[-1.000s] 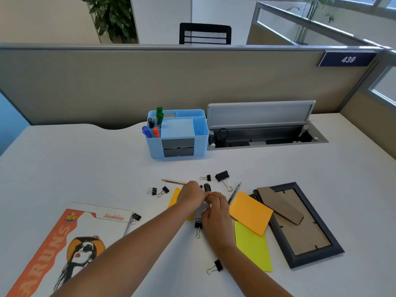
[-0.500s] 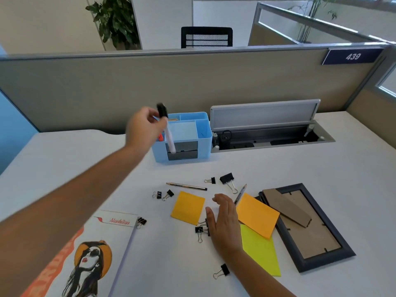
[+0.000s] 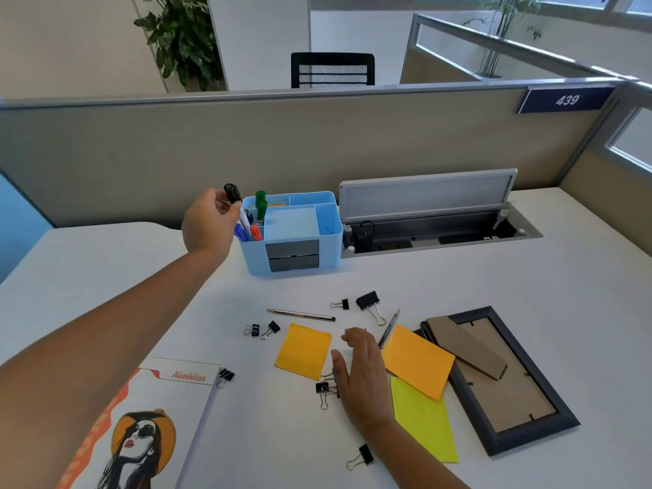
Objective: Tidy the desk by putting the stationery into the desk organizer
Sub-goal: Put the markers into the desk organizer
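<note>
Left hand (image 3: 208,224) pinches a black-capped marker (image 3: 237,206) by its top, with the tip dipping into the organizer's (image 3: 293,234) left slot beside other markers. Right hand (image 3: 363,368) rests flat and relaxed on the counter (image 3: 458,284), nearer, between sticky notes (image 3: 303,351), binder clips (image 3: 324,390) at its thumb side.

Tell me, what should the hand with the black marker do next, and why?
Probably lower the black-capped marker and let go. The left hand pinches it with its tip already dipping into the left pen slot of the blue organizer, beside the green markers. The right hand rests flat on the desk among binder clips, so it isn't needed yet.
</note>
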`<state>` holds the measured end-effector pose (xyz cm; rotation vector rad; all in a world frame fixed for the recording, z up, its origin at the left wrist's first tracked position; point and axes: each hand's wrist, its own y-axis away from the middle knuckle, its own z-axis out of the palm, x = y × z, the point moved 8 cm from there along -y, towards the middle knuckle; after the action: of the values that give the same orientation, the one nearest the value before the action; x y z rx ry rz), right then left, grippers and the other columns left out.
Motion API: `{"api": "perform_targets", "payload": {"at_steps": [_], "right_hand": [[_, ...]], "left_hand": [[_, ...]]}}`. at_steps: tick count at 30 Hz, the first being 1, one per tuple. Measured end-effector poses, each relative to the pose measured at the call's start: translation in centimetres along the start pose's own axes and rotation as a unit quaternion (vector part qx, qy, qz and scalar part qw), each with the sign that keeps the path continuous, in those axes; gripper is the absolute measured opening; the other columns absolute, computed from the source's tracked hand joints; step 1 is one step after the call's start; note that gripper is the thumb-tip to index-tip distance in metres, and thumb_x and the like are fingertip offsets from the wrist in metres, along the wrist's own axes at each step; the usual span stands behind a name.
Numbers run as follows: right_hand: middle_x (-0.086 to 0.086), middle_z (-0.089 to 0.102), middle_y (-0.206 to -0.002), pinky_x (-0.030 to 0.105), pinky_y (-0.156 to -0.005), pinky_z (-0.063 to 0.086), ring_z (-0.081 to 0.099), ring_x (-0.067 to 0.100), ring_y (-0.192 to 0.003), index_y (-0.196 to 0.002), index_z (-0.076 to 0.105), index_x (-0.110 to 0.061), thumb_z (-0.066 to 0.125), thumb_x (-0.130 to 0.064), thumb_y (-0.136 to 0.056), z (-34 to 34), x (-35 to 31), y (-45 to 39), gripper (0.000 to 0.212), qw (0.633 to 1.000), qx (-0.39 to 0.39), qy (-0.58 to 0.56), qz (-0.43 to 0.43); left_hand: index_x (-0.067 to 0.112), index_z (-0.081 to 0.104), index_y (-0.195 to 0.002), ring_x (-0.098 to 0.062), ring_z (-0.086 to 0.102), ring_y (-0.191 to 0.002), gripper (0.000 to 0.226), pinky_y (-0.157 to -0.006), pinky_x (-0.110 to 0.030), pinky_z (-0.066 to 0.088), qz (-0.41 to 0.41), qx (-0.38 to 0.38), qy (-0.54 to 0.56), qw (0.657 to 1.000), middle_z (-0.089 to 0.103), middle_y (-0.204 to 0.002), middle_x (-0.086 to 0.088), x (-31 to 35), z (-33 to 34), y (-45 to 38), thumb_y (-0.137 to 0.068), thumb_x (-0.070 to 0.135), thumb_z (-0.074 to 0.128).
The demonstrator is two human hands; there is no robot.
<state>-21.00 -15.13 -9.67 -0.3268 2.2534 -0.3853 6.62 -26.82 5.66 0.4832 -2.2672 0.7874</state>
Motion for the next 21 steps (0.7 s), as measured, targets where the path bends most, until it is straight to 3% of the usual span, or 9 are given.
{"api": "perform_targets", "payload": {"at_steps": [7, 14, 18, 21], "right_hand": [[-0.004, 0.052, -0.114, 0.031, -0.091, 0.047, 0.049, 0.009, -0.107, -0.11, 0.039, -0.03, 0.019, -0.059, -0.093, 0.2, 0.0, -0.2, 0.04, 1.0, -0.006, 0.0, -0.005], [-0.004, 0.052, -0.111, 0.026, -0.089, 0.045, 0.052, 0.011, -0.104, -0.11, 0.042, -0.025, 0.023, -0.055, -0.094, 0.5, 0.1, -0.2, 0.039, 1.0, -0.021, 0.006, -0.002], [-0.003, 0.054, -0.106, 0.021, -0.086, 0.043, 0.051, 0.008, -0.098, -0.106, 0.044, -0.024, 0.037, -0.034, -0.092, 0.5, 0.2, -0.2, 0.019, 1.0, -0.016, 0.021, -0.004], [-0.002, 0.055, -0.102, 0.021, -0.08, 0.042, 0.048, 0.008, -0.093, -0.103, 0.043, -0.022, 0.047, -0.012, -0.085, 0.6, 0.0, -0.3, 0.021, 0.999, -0.014, 0.046, -0.018]], "left_hand": [[0.007, 0.061, -0.102, -0.027, 0.059, -0.088, 0.017, -0.069, -0.034, 0.044, -0.015, -0.052, -0.032, 0.998, 0.067, -0.101, -0.012, -2.1, 1.6, 0.4, -0.087, 0.014, 0.056], [0.007, 0.056, -0.11, -0.02, 0.051, -0.079, 0.025, -0.065, -0.031, 0.038, 0.005, -0.054, -0.059, 0.997, 0.057, -0.109, -0.013, -2.4, 1.4, 2.1, -0.085, 0.003, 0.055], [0.008, 0.054, -0.109, -0.025, 0.055, -0.079, 0.028, -0.08, -0.041, 0.043, 0.03, -0.044, -0.059, 0.997, 0.05, -0.111, -0.015, -2.7, 1.3, 5.5, -0.081, 0.003, 0.061], [0.012, 0.055, -0.107, -0.019, 0.053, -0.082, 0.027, -0.085, -0.041, 0.037, 0.048, -0.114, -0.067, 0.99, 0.05, -0.112, -0.011, -3.3, 2.5, 8.3, -0.082, 0.007, 0.062]]}}
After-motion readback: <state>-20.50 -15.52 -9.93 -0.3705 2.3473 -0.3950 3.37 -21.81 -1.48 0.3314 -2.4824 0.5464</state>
